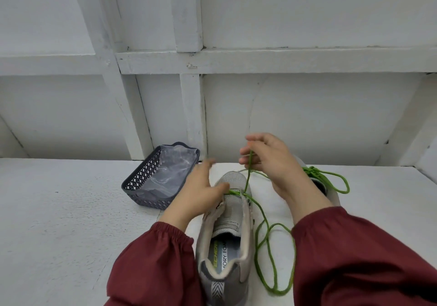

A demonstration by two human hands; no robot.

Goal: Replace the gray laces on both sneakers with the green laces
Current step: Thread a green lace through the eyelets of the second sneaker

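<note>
1. Right hand is pinching the green lace above the toe, holding it taut from the lowest eyelets.
2. Left hand, fingers loosely spread, is bracing the near sneaker on the tabletop.
3. Lace is probably handling soft, limp and light, and the slack looping right of the shoe could snag. Best to be pinching near the tip.

A dark lattice basket lined with clear plastic sits on the white table.

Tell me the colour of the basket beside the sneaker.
Dark gray basket with lattice-cut walls, clearest in the head view.
</note>
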